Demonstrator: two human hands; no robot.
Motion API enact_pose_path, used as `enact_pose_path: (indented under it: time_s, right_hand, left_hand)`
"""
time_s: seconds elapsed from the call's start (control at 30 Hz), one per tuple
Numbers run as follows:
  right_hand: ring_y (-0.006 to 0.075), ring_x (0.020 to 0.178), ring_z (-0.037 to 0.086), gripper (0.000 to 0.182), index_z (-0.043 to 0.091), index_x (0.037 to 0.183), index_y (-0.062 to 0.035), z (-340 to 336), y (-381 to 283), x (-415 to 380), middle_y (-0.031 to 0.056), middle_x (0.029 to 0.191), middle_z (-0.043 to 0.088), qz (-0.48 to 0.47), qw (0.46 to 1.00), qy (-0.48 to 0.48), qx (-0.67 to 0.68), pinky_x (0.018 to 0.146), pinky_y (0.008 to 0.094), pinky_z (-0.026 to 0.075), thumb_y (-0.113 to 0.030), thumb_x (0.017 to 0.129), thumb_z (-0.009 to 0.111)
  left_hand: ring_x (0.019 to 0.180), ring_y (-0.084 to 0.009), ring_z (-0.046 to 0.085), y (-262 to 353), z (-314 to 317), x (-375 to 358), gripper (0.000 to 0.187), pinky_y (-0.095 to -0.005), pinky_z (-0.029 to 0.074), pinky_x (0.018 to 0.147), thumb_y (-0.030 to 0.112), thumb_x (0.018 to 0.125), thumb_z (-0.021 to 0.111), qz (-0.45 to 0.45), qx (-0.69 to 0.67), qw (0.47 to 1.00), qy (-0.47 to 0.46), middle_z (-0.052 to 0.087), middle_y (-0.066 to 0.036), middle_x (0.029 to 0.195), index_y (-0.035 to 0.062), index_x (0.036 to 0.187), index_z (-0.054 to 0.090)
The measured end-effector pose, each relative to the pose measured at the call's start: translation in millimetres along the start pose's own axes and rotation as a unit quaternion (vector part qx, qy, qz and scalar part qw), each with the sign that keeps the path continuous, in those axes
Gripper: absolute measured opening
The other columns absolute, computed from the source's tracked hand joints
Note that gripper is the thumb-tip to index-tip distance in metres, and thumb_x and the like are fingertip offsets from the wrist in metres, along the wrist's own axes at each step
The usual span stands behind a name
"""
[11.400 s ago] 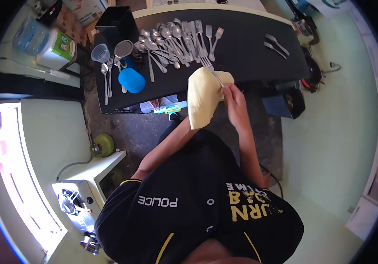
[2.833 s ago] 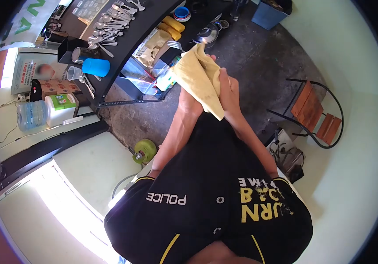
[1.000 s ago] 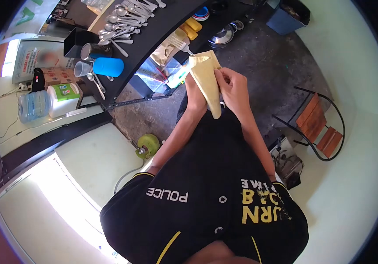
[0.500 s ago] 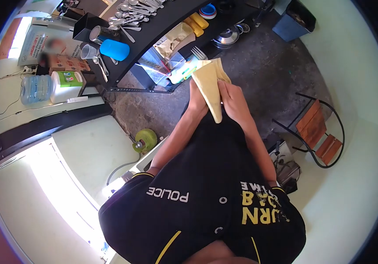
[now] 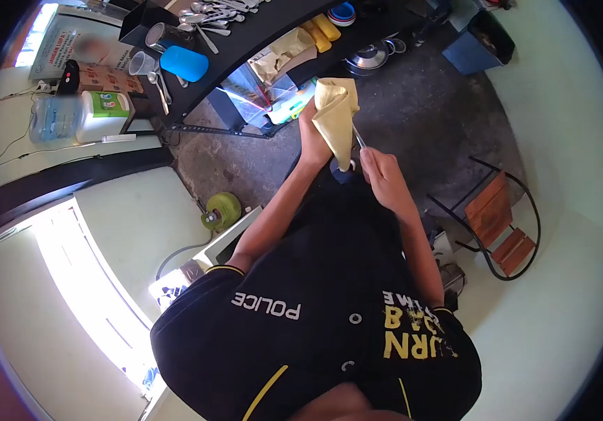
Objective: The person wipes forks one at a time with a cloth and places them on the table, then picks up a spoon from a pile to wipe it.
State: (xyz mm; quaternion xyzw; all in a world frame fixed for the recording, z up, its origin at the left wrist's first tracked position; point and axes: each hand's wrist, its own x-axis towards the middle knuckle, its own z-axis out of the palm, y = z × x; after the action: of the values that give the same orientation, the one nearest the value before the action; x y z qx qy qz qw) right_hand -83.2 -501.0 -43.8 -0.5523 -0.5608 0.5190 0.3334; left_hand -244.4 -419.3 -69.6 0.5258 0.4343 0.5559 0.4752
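A pale yellow cloth (image 5: 334, 116) is held up in front of my body by my left hand (image 5: 313, 140), whose fingers are mostly hidden behind it. My right hand (image 5: 384, 177) pinches the handle end of a fork (image 5: 359, 137). The fork's upper part goes into the folds of the cloth, so its tines are hidden. One corner of the cloth hangs down between my hands.
Many spoons and other cutlery (image 5: 210, 15) lie on the black table (image 5: 245, 38), near a blue cup (image 5: 184, 64). Its lower shelf holds a metal pot (image 5: 367, 60). A wooden chair (image 5: 491, 210) stands at right, a bin (image 5: 478, 45) beyond, a green gas cylinder (image 5: 223, 210) at left.
The fork tines, showing above the cloth before, are now covered by it. My right hand has moved down off the cloth and grips the handle. The cloth is bunched differently.
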Motion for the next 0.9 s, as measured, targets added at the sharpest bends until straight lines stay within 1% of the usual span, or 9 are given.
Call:
enact_pose_path:
  time_s: [0.13, 0.27, 0.33, 0.4, 0.5, 0.63, 0.7, 0.83, 0.9]
  right_hand:
    - [0.0091, 0.055, 0.038, 0.045, 0.044, 0.076, -0.0020, -14, -5, 7, 0.0004, 0.062, 0.039, -0.026, 0.999, 0.027, 0.010, 0.052, 0.0307, 0.033, -0.026, 0.114, 0.041]
    - [0.0102, 0.055, 0.038, 0.044, 0.045, 0.077, -0.0010, -36, -24, 23, 0.0016, 0.061, 0.040, -0.019, 0.999, 0.044, 0.017, 0.052, 0.0322, 0.033, -0.025, 0.113, 0.042]
    - [0.0151, 0.054, 0.042, 0.043, 0.050, 0.078, 0.0005, -49, -39, 33, 0.0062, 0.060, 0.045, 0.005, 0.998, 0.051, 0.022, 0.055, 0.0370, 0.037, -0.025, 0.112, 0.044]
    - [0.0131, 0.055, 0.042, 0.042, 0.050, 0.078, -0.0005, -64, -38, 38, 0.0036, 0.060, 0.045, 0.039, 0.998, 0.030, 0.033, 0.054, 0.0356, 0.036, -0.025, 0.112, 0.043]
    - [0.0108, 0.057, 0.041, 0.039, 0.052, 0.081, -0.0020, -85, -38, 50, 0.0007, 0.062, 0.046, 0.055, 0.997, 0.051, 0.034, 0.055, 0.0338, 0.035, -0.025, 0.112, 0.043]
    - [0.0112, 0.060, 0.043, 0.036, 0.051, 0.088, -0.0014, -117, -44, 98, 0.0034, 0.065, 0.045, 0.000, 0.981, 0.192, -0.029, 0.057, 0.0347, 0.036, -0.025, 0.112, 0.041]
    - [0.0246, 0.060, 0.048, 0.034, 0.050, 0.090, -0.0001, -131, -55, 129, 0.0136, 0.067, 0.045, -0.018, 0.960, 0.260, -0.102, 0.059, 0.0400, 0.038, -0.024, 0.112, 0.040]
    - [0.0419, 0.065, 0.052, 0.032, 0.050, 0.095, 0.0000, -159, -78, 191, 0.0230, 0.071, 0.049, -0.053, 0.930, 0.308, -0.191, 0.061, 0.0458, 0.039, -0.024, 0.112, 0.040]
    - [0.0435, 0.069, 0.056, 0.031, 0.051, 0.097, -0.0001, -170, -84, 220, 0.0235, 0.074, 0.053, -0.064, 0.924, 0.310, -0.215, 0.063, 0.0475, 0.041, -0.025, 0.112, 0.041]
  left_hand:
    - [0.071, -0.0084, 0.064, 5, 21, 34, 0.025, -0.0274, 0.050, 0.060, 0.024, 0.104, 0.064, -0.027, -0.006, 1.000, -0.004, 0.070, -0.004, 0.085, -0.0005, 0.106, 0.065]
    - [0.068, -0.0091, 0.063, 34, 52, 71, 0.027, -0.0262, 0.049, 0.058, 0.027, 0.105, 0.063, -0.073, -0.153, 0.985, 0.034, 0.068, -0.003, 0.082, 0.0004, 0.107, 0.064]
    - [0.076, -0.0120, 0.066, 27, 57, 95, 0.027, -0.0282, 0.053, 0.065, 0.025, 0.107, 0.060, 0.046, -0.041, 0.992, 0.108, 0.069, -0.006, 0.089, -0.0015, 0.111, 0.064]
    - [0.091, -0.0164, 0.068, 21, 41, 136, 0.032, -0.0335, 0.055, 0.079, 0.028, 0.108, 0.055, 0.049, -0.068, 0.990, 0.110, 0.069, -0.009, 0.102, -0.0011, 0.118, 0.061]
    - [0.117, -0.0247, 0.062, 32, -3, 216, 0.044, -0.0456, 0.050, 0.104, 0.040, 0.110, 0.049, -0.041, -0.361, 0.928, 0.082, 0.063, -0.014, 0.124, 0.0030, 0.132, 0.055]
    - [0.115, -0.0281, 0.064, 44, -26, 265, 0.044, -0.0478, 0.051, 0.104, 0.042, 0.109, 0.051, -0.090, -0.506, 0.855, 0.072, 0.068, -0.009, 0.118, 0.0076, 0.136, 0.056]
    - [0.106, -0.0238, 0.064, 14, -36, 281, 0.040, -0.0443, 0.053, 0.096, 0.040, 0.107, 0.054, -0.077, -0.613, 0.781, -0.096, 0.069, -0.008, 0.114, 0.0063, 0.129, 0.060]
    - [0.103, -0.0223, 0.061, 19, -7, 279, 0.045, -0.0384, 0.046, 0.098, 0.034, 0.098, 0.065, -0.179, -0.773, 0.585, -0.166, 0.067, -0.006, 0.110, 0.0048, 0.132, 0.061]
    - [0.102, -0.0236, 0.060, 25, 3, 272, 0.053, -0.0398, 0.047, 0.097, 0.037, 0.101, 0.062, -0.186, -0.752, 0.614, -0.154, 0.065, -0.009, 0.118, 0.0055, 0.142, 0.055]
